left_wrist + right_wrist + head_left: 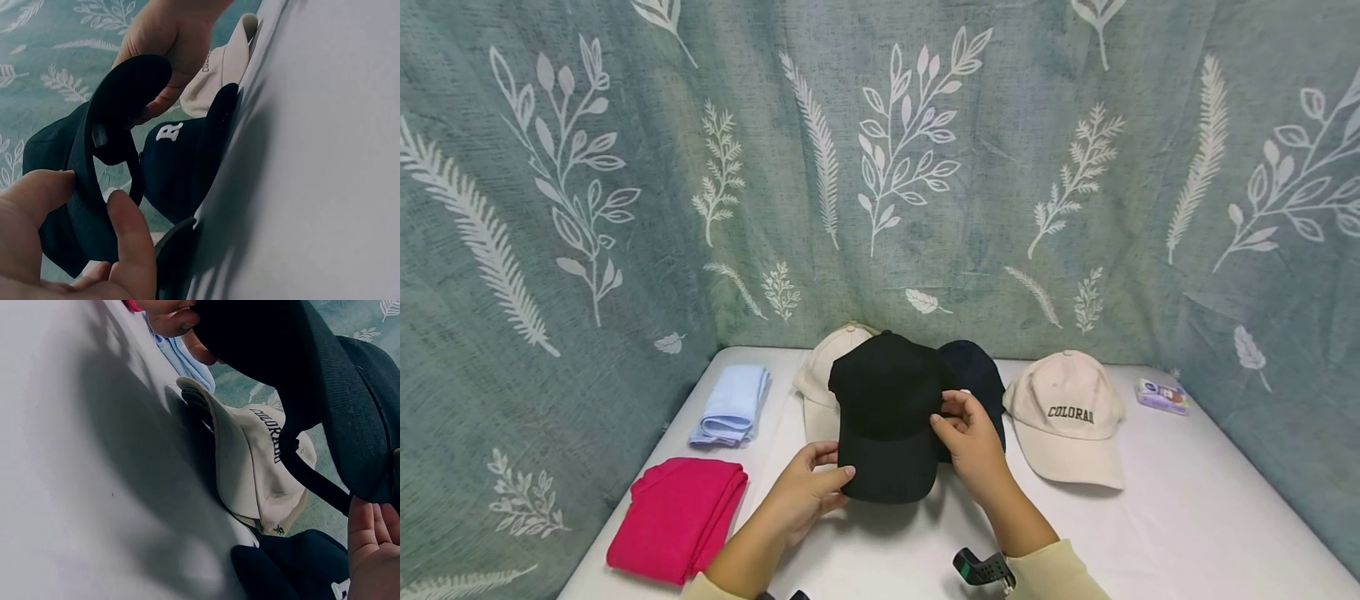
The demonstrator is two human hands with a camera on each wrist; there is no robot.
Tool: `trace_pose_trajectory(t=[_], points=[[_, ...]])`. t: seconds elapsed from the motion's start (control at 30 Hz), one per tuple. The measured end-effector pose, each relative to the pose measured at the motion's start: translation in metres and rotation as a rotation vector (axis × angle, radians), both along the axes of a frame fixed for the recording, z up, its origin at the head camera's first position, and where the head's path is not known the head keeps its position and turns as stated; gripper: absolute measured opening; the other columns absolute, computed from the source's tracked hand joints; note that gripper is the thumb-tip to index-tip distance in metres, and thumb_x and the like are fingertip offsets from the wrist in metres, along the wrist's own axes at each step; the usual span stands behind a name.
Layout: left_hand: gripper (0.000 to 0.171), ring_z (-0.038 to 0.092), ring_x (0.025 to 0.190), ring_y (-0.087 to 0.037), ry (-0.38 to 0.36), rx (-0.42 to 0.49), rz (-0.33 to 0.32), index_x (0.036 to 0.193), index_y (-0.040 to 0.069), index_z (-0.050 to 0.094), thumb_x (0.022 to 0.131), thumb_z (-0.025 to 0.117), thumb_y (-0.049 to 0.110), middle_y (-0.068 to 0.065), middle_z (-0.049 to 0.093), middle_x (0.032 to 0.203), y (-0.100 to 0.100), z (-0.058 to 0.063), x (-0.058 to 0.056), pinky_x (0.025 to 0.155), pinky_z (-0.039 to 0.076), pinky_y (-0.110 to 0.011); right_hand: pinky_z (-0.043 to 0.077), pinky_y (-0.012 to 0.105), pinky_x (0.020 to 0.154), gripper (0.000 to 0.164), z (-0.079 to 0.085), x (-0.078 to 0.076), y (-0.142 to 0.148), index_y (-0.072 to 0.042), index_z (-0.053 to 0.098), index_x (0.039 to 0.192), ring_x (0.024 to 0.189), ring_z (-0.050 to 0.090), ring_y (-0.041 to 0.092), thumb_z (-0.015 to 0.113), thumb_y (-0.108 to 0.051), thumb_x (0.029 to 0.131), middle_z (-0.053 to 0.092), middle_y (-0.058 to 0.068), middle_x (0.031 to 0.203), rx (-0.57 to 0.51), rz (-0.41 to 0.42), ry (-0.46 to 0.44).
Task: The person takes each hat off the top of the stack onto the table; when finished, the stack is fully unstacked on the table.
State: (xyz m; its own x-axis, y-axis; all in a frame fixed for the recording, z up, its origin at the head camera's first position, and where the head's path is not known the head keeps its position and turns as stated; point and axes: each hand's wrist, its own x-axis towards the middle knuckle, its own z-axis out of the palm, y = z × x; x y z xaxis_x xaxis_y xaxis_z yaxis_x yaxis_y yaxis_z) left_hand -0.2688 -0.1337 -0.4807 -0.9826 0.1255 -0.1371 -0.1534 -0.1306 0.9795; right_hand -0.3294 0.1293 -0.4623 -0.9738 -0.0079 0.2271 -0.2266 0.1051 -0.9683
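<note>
Both hands hold up a black baseball cap (891, 392), its crown upward and brim toward me, raised over the table. My left hand (801, 487) pinches the cap's left side by the brim, thumb on one face and fingers on the other in the left wrist view. With thumb and fingertips, my right hand (976, 442) grips the opposite side at the crown's lower edge. Behind the black cap, a beige cap (827, 367) and a navy cap (977, 375) are partly hidden. A white letter R marks the navy cap's front in the left wrist view.
Right of the navy cap sits another beige cap (1067, 408) with dark lettering. A purple-and-white packet (1162, 397) lies at the far right. Folded light blue cloth (732, 404) and folded magenta cloth (677, 517) lie left on the white table (1187, 517). Patterned green curtains (970, 233) enclose it.
</note>
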Motion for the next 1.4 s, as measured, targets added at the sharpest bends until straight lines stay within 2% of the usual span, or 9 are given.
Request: trace_pose_trajectory(t=[0.23, 0.5, 0.9, 1.4], points=[[0.068, 0.072, 0.092, -0.02, 0.039, -0.01, 0.008, 0.146, -0.007, 0.042, 0.091, 0.079, 0.01, -0.024, 0.043, 0.139, 0.012, 0.004, 0.008, 0.084, 0.064, -0.034, 0.052, 0.017, 0.085, 0.039, 0.005, 0.011, 0.013, -0.005, 0.053, 0.136, 0.097, 0.062, 0.014, 0.068, -0.002, 0.1, 0.055, 0.017, 0.126, -0.014, 0.007, -0.01], [0.069, 0.069, 0.088, -0.019, 0.061, -0.087, 0.017, 0.145, -0.004, 0.045, 0.089, 0.082, 0.014, -0.021, 0.048, 0.14, 0.025, 0.006, 0.019, 0.079, 0.063, -0.035, 0.053, 0.016, 0.087, 0.043, 0.009, 0.023, 0.028, -0.004, 0.049, 0.14, 0.101, 0.062, 0.012, 0.066, -0.002, 0.101, 0.053, 0.017, 0.132, -0.011, 0.013, -0.021], [0.067, 0.066, 0.092, -0.021, 0.074, -0.115, -0.008, 0.145, -0.003, 0.047, 0.089, 0.081, 0.013, -0.019, 0.05, 0.139, 0.044, 0.011, 0.028, 0.077, 0.061, -0.033, 0.054, 0.014, 0.087, 0.042, 0.014, 0.036, 0.047, -0.001, 0.049, 0.138, 0.098, 0.063, 0.007, 0.067, -0.001, 0.1, 0.054, 0.015, 0.129, -0.038, -0.034, -0.031], [0.067, 0.067, 0.091, -0.02, 0.098, -0.111, -0.027, 0.144, -0.003, 0.049, 0.087, 0.082, 0.012, -0.018, 0.054, 0.134, 0.072, 0.016, 0.031, 0.077, 0.063, -0.035, 0.056, 0.017, 0.085, 0.044, 0.013, 0.049, 0.081, 0.0, 0.047, 0.138, 0.098, 0.066, 0.008, 0.069, -0.008, 0.101, 0.057, 0.003, 0.121, -0.016, -0.049, 0.019]])
